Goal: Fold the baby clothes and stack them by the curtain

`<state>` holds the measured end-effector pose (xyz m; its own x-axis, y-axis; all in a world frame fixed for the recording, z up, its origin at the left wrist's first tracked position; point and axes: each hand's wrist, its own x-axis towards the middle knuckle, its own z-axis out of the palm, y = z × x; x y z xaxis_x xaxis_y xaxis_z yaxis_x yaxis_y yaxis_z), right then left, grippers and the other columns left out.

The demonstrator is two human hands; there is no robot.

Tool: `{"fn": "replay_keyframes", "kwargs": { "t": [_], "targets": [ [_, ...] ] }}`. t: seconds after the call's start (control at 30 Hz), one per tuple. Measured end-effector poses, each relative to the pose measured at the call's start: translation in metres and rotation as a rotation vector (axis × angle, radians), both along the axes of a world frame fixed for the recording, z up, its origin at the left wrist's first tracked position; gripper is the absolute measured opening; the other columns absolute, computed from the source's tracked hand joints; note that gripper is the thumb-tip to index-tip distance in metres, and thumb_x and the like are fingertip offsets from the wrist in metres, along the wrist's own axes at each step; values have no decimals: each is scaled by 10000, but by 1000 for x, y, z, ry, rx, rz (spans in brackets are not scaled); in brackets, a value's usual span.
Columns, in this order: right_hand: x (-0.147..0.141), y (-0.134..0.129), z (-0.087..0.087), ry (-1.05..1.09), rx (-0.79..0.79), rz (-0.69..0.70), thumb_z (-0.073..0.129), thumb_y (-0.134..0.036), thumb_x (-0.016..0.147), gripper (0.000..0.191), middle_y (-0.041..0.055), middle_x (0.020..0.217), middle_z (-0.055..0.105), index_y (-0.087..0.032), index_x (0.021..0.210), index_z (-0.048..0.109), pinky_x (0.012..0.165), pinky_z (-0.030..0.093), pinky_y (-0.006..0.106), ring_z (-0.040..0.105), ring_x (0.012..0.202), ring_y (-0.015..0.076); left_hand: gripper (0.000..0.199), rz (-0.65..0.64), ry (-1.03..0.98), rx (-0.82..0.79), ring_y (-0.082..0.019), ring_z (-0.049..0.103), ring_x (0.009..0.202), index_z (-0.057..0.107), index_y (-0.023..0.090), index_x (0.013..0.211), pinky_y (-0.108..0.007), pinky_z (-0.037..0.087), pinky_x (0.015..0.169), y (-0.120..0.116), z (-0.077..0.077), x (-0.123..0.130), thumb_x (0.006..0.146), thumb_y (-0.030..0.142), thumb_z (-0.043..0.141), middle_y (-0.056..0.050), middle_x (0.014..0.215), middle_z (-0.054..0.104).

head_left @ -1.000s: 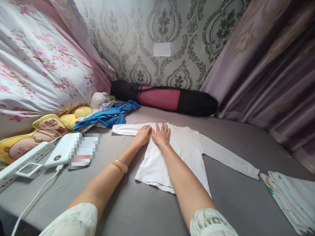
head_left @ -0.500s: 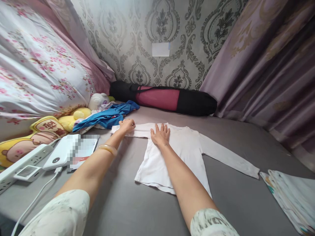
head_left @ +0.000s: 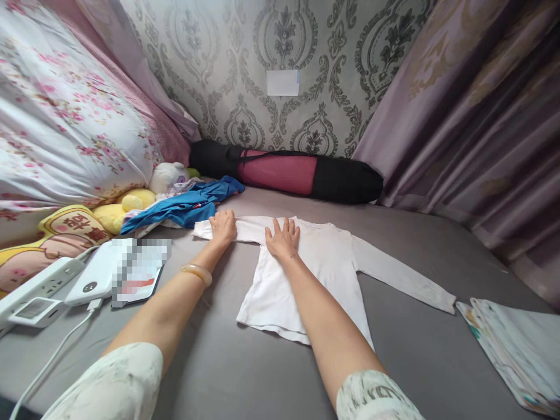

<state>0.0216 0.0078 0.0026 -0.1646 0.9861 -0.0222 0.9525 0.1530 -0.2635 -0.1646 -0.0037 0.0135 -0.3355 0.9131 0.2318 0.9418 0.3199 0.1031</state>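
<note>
A white long-sleeved shirt (head_left: 326, 262) lies spread on the grey sheet, its neckline away from me and both sleeves out to the sides. My left hand (head_left: 223, 226), with a bangle on the wrist, is closed on the left-side sleeve near the cuff, fingers curled and their tips hidden. My right hand (head_left: 282, 238) rests flat on the shirt's upper left part by the shoulder, fingers spread. The right-side sleeve slants down towards a stack of folded cloths (head_left: 516, 350).
Beyond my left hand lies crumpled blue clothing (head_left: 179, 207) beside plush toys (head_left: 126, 207). A power bank (head_left: 102, 271), a phone (head_left: 144, 280) and a power strip (head_left: 44, 286) with a cable are at left. A long black and pink bag (head_left: 280, 172) lies along the wall.
My left hand has shifted slightly on the sleeve and turned, its knuckles now more upward. My right hand stays on the shirt. The whole view has moved a little.
</note>
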Motion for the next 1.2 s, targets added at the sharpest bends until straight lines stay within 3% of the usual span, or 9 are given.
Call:
{"fn": "replay_keyframes", "kwargs": {
  "t": [0.1,0.23,0.3,0.53,0.63,0.73,0.87,0.97,1.2],
  "targets": [
    [0,0,0,4,1,0,183,-554,977,629,86,1626,163,-286,1538,280,1137,-17,491,55,1482,294,307,-24,6,38,-349,531,1088,566,114,1131,-465,370,886,-3,5,7,882,161,393,-209,1129,609],
    [0,0,2,14,-1,5,200,-548,979,625,94,1622,178,-278,1535,293,1138,-7,498,65,1481,300,349,-484,-84,-10,-267,537,1166,571,157,1201,-399,384,990,-4,3,23,944,250,353,-148,1241,608],
    [1,-1,4,16,1,7,211,-544,979,616,90,1621,181,-285,1531,301,1140,-5,495,70,1481,298,429,-617,-130,-73,-241,467,1296,534,170,1301,-376,333,1080,-4,-4,32,979,334,302,-130,1388,541],
    [1,-3,3,43,-2,3,203,-541,991,607,82,1625,175,-281,1530,304,1151,-16,496,56,1487,287,584,-517,-133,-277,-251,156,1493,304,196,1516,-473,133,1183,-7,-16,41,1004,449,185,-88,1610,237],
    [7,-1,6,113,-12,45,264,-514,991,596,85,1621,193,-256,1526,311,1166,-17,492,68,1491,270,564,-531,-93,-213,-250,228,1470,357,179,1482,-463,184,1168,-11,-14,42,1005,439,206,-113,1581,308],
    [24,3,17,267,-85,131,287,-477,997,596,74,1614,221,-218,1534,283,1190,53,426,130,1488,207,496,-545,-19,33,-248,402,1357,477,141,1366,-410,269,1123,-20,-10,45,1007,376,228,-159,1453,472],
    [71,-4,36,464,-76,164,336,-381,995,544,69,1580,313,-155,1489,373,1130,259,253,294,1434,143,417,-484,63,191,-295,492,1216,559,130,1231,-413,336,1036,-39,-3,50,987,347,299,-185,1319,549],
    [118,-24,43,543,-42,147,458,-291,939,485,49,1464,499,-201,1414,489,1051,384,274,500,1291,170,360,-338,63,169,-327,516,1156,585,127,1166,-436,367,960,-58,6,53,946,333,387,-191,1233,587],
    [224,-95,36,663,-122,-128,471,-248,915,271,74,943,740,-147,1043,688,713,516,225,693,784,144,397,-267,-292,-201,-248,619,818,649,200,769,-337,401,748,-110,25,53,836,539,456,-68,802,698]
  ]
}}
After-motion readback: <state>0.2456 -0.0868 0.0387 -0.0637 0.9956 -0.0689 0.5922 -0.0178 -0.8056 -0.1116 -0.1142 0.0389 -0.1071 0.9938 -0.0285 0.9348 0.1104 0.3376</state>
